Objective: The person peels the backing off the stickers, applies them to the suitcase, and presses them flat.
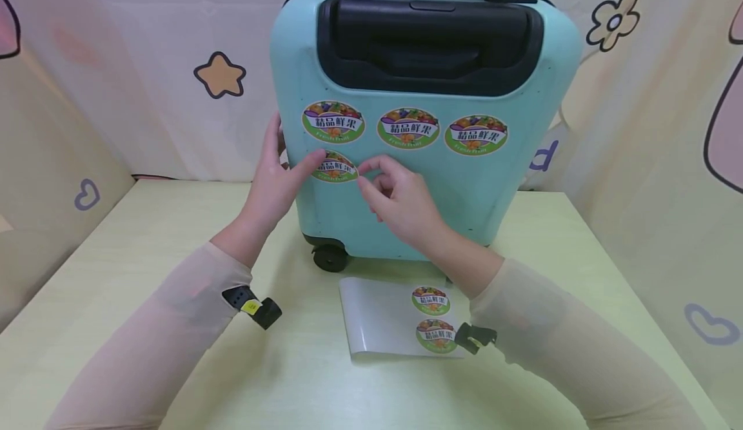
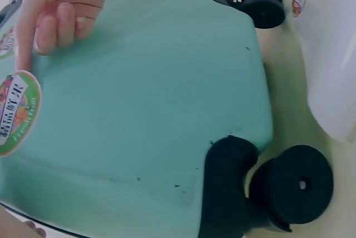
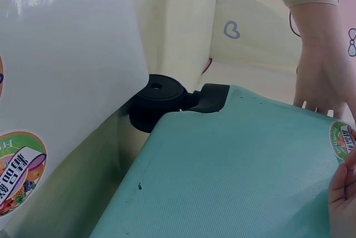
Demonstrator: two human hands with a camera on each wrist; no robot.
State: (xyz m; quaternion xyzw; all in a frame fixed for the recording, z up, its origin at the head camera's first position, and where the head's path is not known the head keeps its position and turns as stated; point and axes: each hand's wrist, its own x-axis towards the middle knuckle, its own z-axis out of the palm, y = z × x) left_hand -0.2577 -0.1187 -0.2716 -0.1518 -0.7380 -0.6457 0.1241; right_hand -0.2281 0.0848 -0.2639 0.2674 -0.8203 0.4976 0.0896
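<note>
Our unclenched left hand (image 1: pixel 271 188) thumbs the multicoloured oval fruit-print sticker (image 1: pixel 338 169) against the turquoise hard-shell suitcase (image 1: pixel 464 198), our right hand (image 1: pixel 406 205) touches its right edge (pinch indeterminable), and we should smooth gradually rightward.

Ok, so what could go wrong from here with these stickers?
The suitcase's lower sticker may crease or set crooked, as the right hand is at one end and the left hand has its thumb on the other. The suitcase has wheels, so pressing might shift it. The sticker sheet lies close to the right sleeve, which could nudge it.
</note>
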